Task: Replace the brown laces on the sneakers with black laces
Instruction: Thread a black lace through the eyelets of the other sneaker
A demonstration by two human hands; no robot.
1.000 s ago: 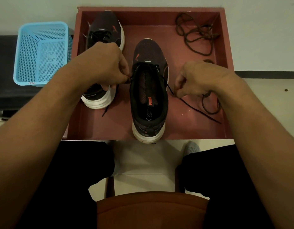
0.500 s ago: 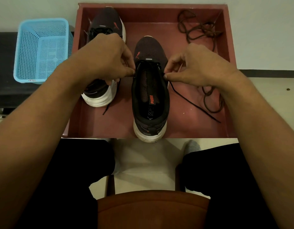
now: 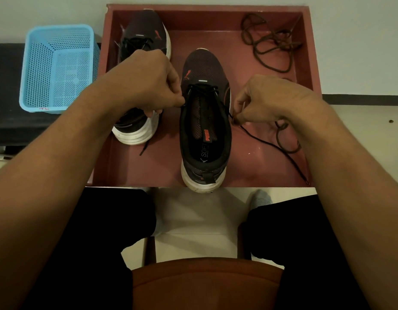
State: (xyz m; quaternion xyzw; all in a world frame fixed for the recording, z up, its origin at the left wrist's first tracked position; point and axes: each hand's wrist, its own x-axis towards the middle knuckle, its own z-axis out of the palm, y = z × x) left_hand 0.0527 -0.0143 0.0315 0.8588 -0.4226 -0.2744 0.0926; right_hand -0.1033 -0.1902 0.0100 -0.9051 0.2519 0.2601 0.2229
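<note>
Brown laces (image 3: pixel 269 48) look to be out of both shoes. One tangle sits at 1 o'clock in the red tray (image 3: pixel 207 8), and another loop lies around 3 o'clock, partly under the right wrist. The far sneaker (image 3: pixel 144 34) at 11 o'clock seems laced in black, though a loose end trails by its heel. The near sneaker (image 3: pixel 204 135), at 6 o'clock, only has the black lace (image 3: pixel 271 145) through the rows nearest the toe. The left hand (image 3: pixel 146 81) pinches the lace at the left eyelets. The right hand (image 3: pixel 267 101) pinches the other run, whose tail trails off toward 4 o'clock. I'd say most eyelets on this shoe, plus the tying, are still to do.
</note>
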